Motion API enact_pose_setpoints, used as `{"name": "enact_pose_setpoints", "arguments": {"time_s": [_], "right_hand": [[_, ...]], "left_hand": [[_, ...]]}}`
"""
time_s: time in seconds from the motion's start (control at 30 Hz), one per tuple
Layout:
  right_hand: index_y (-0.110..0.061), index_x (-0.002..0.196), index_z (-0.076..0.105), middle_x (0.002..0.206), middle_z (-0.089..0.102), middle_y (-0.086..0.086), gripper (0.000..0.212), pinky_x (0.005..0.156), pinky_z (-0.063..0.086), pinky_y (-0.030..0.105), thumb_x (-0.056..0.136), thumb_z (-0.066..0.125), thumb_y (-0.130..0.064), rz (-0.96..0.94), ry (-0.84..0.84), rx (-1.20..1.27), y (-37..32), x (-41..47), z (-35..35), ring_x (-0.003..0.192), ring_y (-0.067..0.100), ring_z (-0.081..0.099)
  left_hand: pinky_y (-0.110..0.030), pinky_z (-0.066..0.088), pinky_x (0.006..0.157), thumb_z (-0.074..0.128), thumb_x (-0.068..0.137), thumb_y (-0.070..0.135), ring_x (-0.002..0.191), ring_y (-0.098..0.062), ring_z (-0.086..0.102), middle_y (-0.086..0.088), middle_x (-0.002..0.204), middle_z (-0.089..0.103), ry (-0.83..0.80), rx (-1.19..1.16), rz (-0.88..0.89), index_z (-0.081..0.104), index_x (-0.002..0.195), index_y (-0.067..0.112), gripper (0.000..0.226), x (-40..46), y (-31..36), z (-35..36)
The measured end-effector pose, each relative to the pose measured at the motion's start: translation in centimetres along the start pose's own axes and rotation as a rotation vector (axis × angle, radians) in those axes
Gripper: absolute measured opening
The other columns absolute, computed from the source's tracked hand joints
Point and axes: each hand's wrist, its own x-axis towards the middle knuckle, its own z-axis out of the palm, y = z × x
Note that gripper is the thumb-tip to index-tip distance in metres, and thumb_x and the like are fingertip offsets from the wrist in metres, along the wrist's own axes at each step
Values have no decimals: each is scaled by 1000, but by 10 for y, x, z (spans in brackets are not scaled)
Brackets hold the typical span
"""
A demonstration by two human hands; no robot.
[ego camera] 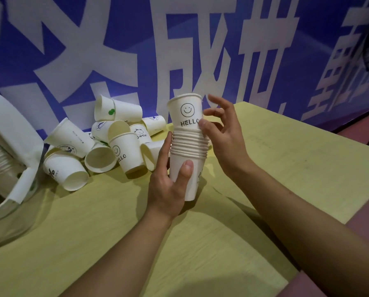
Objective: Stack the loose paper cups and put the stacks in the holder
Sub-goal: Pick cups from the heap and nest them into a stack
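Stack of paper cups (186,151) held upright above yellow table (264,163), between both hands.

Gripped low by left hand (168,183), thumb across the bottom cup, fingers curled behind; touched at the upper "HELLO" cup by right hand (222,133), fingers spread and loose. Loose cups (106,144) piled left, beside white holder (12,133).

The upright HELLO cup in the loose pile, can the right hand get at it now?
Probably not directly: the stack in the left hand stands between the right hand and that HELLO cup.
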Motion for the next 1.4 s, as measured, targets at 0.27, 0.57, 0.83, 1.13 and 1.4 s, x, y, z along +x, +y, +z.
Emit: {"name": "enact_pose_setpoints", "arguments": {"time_s": [0.27,0.57,0.83,1.13,1.4], "right_hand": [[-37,119,61,133,49,-6,33,91,47,21,91,46,-35,9,-24,-114,12,2,2,119,7,50],[-40,151,30,158,30,-10,65,121,17,53,96,62,-25,34,-180,-752,55,11,-2,148,17,20],[-38,151,21,152,36,-1,69,116,16,52,92,58,-40,-24,-211,-1212,53,19,-6,142,27,24],[-42,146,38,154,38,-10,63,113,18,51,90,66,-37,-21,-501,-1298,48,25,-17,143,24,21],[-33,149,31,128,55,-7,87,96,45,28,78,82,-37,-109,-139,-757,36,28,-22,108,10,56]], "left_hand": [[-19,55,75,53,77,68,101,0,66,17,127,62,76,-96,-48,30,146,55,73,2,1,0],[-22,56,82,55,77,64,110,-11,67,3,136,60,261,-209,-81,33,136,58,64,8,2,-2],[-20,55,68,55,86,44,88,-3,69,11,120,63,353,-267,-90,34,152,29,70,11,-3,-2],[-19,55,63,52,87,41,80,1,69,11,115,62,335,-279,-120,32,153,30,70,11,-3,-2],[-21,56,71,58,82,53,91,-3,70,11,118,65,306,-263,-94,36,146,40,69,10,-1,-1]]}}
